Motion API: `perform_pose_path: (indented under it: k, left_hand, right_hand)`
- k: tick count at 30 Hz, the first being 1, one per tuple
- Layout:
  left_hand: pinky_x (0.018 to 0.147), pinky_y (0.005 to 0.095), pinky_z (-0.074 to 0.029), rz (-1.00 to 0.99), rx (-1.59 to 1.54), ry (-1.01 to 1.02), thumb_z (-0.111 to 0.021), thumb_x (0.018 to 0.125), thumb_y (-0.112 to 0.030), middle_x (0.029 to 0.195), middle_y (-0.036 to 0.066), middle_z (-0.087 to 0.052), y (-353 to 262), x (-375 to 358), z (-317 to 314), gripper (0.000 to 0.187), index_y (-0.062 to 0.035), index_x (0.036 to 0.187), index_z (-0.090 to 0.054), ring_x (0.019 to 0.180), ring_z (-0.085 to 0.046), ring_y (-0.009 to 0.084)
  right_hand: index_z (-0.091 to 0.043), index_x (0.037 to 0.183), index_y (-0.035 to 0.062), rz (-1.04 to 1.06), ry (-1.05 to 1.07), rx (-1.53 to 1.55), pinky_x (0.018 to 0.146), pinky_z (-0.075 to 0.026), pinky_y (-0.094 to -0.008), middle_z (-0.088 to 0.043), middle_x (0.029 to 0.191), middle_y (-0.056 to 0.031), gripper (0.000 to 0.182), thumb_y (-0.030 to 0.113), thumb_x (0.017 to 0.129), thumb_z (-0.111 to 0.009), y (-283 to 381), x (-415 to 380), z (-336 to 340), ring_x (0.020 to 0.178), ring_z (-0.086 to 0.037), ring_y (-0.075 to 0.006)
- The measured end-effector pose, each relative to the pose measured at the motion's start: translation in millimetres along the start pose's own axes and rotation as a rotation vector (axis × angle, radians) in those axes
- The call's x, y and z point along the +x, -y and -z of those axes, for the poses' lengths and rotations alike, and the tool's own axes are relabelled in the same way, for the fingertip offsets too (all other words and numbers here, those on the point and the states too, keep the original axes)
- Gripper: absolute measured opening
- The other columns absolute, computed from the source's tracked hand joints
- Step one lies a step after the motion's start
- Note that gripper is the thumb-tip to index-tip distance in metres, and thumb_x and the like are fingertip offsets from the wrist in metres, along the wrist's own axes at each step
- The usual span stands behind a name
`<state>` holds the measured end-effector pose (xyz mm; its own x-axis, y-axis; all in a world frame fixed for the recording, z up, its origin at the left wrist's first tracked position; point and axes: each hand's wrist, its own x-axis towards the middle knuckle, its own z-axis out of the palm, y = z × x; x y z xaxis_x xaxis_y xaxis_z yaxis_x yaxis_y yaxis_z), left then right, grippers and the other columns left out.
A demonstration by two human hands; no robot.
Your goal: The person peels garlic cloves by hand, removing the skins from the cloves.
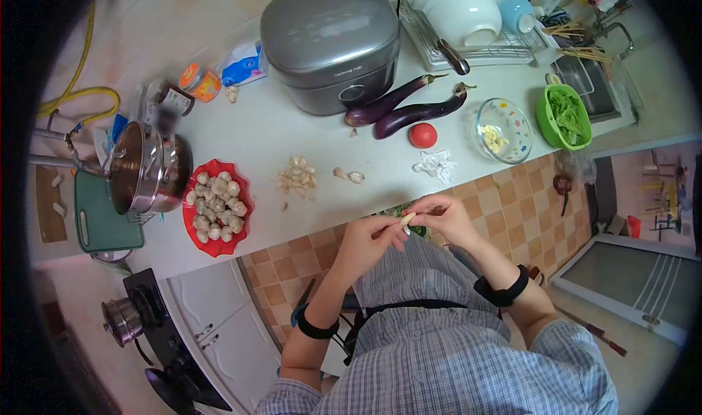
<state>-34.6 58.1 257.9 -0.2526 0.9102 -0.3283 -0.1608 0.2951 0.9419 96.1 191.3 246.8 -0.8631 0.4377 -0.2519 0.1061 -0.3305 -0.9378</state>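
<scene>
A pale garlic clove [408, 217] is pinched between the fingertips of both hands, just off the counter's front edge. My left hand [368, 241] is closed on its lower left side, where a whitish bit shows by the fingers. From the other side my right hand [447, 222] grips it with thumb and fingers. Garlic skins and cloves [297, 175] lie in a loose pile on the counter, and a few unpeeled cloves [354, 176] sit nearer. Several peeled cloves [494, 138] rest inside a clear glass bowl [522, 115]. Crumpled white tissue [436, 166] lies close to the edge.
A red dish [202, 245] of mushrooms [218, 204] stands left beside a steel pot [150, 168]. Behind are a grey rice cooker [330, 42], two eggplants [420, 114] and a tomato [423, 135]. A green basket of leaves [567, 115] stands right, near the sink [601, 97].
</scene>
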Motion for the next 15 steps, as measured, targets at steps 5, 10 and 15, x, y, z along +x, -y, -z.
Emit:
perform_pose_path:
  k: [5, 10, 15]
  left_hand:
    - [0.055, 0.0241, -0.049, 0.058, -0.172, 0.05, -0.05, 0.083, -0.008, 0.072, 0.01, -0.06, -7, -3, 0, 0.016, 0.0053, 0.086, -0.058, 0.059, -0.059, 0.015]
    - [0.052, 0.0235, -0.048, 0.09, -0.271, 0.089, -0.051, 0.082, -0.008, 0.067, 0.01, -0.059, -14, -4, -1, 0.014, 0.0039, 0.083, -0.058, 0.055, -0.058, 0.0146]
    - [0.048, 0.0201, -0.045, 0.123, -0.34, 0.063, -0.048, 0.081, -0.007, 0.061, 0.006, -0.055, -20, -4, -7, 0.013, 0.0023, 0.075, -0.054, 0.05, -0.054, 0.0097]
  right_hand:
    - [-0.059, 0.088, -0.0025, -0.004, 0.059, 0.036, 0.069, -0.048, -0.024, -0.062, 0.085, -0.0096, 0.015, -0.001, 0.073, -0.061, -4, -2, 5, 0.077, -0.059, -0.013]
    - [-0.058, 0.089, -0.0028, -0.013, 0.112, 0.122, 0.072, -0.048, -0.0258, -0.062, 0.089, -0.011, 0.016, -0.003, 0.074, -0.059, -5, -3, 8, 0.081, -0.059, -0.0153]
    - [-0.058, 0.091, -0.0023, -0.061, 0.096, 0.227, 0.073, -0.047, -0.026, -0.061, 0.09, -0.0108, 0.014, -0.001, 0.076, -0.057, -3, -4, 6, 0.081, -0.059, -0.015]
